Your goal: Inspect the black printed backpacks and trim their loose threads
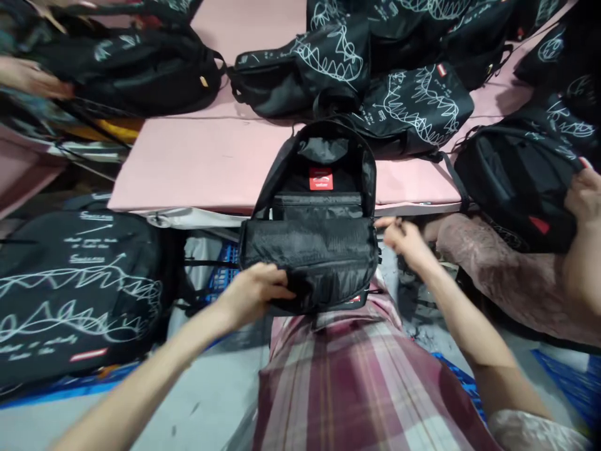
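Note:
A black backpack (pixel 312 244) lies unzipped in front of me, its front panel folded down toward my lap and its dark lining showing. Inside, a red label (pixel 321 178) sits on the back wall above a pocket. My left hand (pixel 258 289) is closed on the folded panel at the lower left, with the fingertips partly lost against the black cloth. At the bag's right edge, my right hand (pixel 402 240) has its fingers bent in a pinch, the index fingertip touching the edge. A small dark thing shows at those fingers, too small to name.
The backpack rests partly on a pink table (pixel 201 163). More black backpacks with white scribbles lie at the back (pixel 417 109) and at lower left (pixel 79 288). Other people's hands (pixel 35 78) show at the left and, on another backpack (pixel 521 181), at the right.

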{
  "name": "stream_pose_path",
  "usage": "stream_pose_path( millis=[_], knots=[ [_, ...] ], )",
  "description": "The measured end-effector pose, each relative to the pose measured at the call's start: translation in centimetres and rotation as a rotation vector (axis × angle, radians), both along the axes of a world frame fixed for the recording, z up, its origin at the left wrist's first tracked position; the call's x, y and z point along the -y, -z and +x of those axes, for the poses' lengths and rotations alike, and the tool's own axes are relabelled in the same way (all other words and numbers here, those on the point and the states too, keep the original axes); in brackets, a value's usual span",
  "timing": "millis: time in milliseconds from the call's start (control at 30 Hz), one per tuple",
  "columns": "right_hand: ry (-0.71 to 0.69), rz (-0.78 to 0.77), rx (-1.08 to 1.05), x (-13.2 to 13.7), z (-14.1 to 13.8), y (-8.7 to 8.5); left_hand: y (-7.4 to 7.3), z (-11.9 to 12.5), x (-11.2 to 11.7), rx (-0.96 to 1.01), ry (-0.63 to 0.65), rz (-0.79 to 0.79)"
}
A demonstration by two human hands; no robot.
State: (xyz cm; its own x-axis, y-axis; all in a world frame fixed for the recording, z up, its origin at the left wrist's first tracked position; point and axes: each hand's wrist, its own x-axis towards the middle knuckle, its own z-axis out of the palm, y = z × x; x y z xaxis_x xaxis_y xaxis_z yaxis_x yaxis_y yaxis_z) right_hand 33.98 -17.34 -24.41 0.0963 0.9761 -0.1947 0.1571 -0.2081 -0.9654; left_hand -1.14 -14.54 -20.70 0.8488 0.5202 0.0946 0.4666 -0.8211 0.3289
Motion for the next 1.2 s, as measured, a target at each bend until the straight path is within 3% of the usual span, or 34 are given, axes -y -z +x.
stream_pose_path(
  millis=[67, 133, 267, 367, 700, 800, 867, 933, 1033, 1200],
  knots=[
    [-0.096, -0.026, 0.184, 1.6, -2.5, 1.7, 3.2, -0.7, 2.5, -0.044, 0.023, 0.064],
    [-0.075, -0.003, 0.298, 2.3, -4.0, 3.7, 5.7, -1.6, 3.4, -0.063, 0.023, 0.134],
    [-0.017, 0.059, 0.365, 1.8, -4.5, 5.8, 8.2, -3.2, 2.9, -0.063, -0.033, 0.162],
    [0.007, 0.059, 0.321, 1.7, -4.3, 6.0, 8.5, -3.6, 2.7, -0.051, -0.027, 0.131],
    [0.102, -0.044, -0.172, 2.1, -4.3, 6.5, 8.8, -4.4, 3.6, 0.035, 0.012, 0.15],
    [0.216, -0.017, -0.133, 3.7, -4.9, 6.6, 8.8, -4.4, 4.0, 0.012, -0.029, 0.13],
    [0.272, 0.031, 0.007, 6.1, -5.4, 7.2, 8.6, -4.1, 4.1, 0.005, -0.056, 0.114],
    [0.133, 0.079, 0.194, 8.9, -5.9, 8.0, 8.5, -3.7, 4.0, 0.024, -0.094, 0.11],
    [-0.203, 0.131, 0.439, 12.1, -6.4, 9.2, 8.6, -3.1, 3.8, 0.049, -0.139, 0.118],
    [-0.266, 0.176, 0.541, 12.9, -6.8, 9.9, 8.7, -2.6, 3.5, 0.096, -0.112, 0.162]
  ],
)
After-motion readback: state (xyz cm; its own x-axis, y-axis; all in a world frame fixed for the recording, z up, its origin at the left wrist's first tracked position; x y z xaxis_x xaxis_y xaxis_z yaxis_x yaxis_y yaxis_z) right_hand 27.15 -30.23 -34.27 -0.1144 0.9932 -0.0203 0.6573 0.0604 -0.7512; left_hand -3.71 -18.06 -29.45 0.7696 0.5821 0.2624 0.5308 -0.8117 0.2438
